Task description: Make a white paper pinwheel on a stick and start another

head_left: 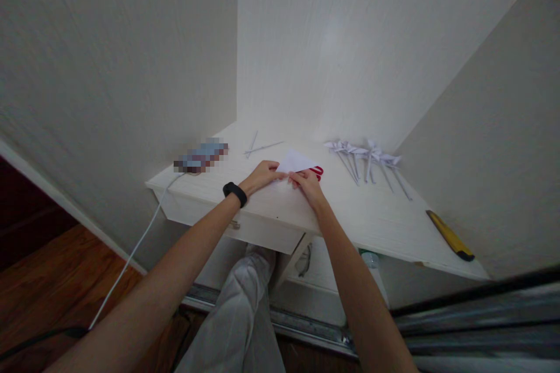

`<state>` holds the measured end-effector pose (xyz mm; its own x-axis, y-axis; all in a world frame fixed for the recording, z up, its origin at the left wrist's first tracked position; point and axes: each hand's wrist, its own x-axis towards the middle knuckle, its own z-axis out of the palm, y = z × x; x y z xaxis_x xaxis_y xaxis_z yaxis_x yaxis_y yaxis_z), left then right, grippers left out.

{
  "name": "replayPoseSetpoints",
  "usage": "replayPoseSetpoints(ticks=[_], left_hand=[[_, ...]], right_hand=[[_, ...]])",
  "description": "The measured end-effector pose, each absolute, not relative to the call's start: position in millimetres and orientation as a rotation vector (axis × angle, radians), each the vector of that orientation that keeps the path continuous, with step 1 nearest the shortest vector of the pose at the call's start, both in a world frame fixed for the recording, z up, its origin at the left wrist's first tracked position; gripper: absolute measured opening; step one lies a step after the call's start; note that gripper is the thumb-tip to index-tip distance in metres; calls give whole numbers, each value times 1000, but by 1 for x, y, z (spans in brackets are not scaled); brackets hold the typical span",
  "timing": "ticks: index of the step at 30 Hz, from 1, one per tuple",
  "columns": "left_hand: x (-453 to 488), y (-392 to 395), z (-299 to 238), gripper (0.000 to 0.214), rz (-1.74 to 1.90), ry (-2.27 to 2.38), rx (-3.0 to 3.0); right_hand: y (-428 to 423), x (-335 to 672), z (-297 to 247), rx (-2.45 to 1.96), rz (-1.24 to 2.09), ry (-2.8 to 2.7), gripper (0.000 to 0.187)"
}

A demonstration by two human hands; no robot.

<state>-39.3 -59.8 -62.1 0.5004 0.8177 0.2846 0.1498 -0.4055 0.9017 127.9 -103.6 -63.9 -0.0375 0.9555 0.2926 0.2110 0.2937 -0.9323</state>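
A folded white sheet of paper (296,161) lies on the white desk (376,221), raised in a triangular shape. My left hand (262,175) pinches its near left edge, and a black band sits on that wrist. My right hand (307,182) presses and pinches the paper's near right part. Red-handled scissors (317,172) poke out from under the paper just past my right hand.
Several white paper pinwheels on sticks (367,157) lie at the back right. Two thin white sticks (258,146) lie behind the paper. A yellow and black utility knife (450,235) rests at the right edge. A blurred device (201,157) with a white cable (144,233) sits at left.
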Motion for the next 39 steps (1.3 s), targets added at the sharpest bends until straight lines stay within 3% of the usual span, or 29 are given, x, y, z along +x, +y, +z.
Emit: replayPoseSetpoints(ticks=[39], left_hand=[[-41, -62, -61, 32, 981, 919, 1841]], right_hand=[[-102, 134, -63, -1022, 831, -1286, 24]])
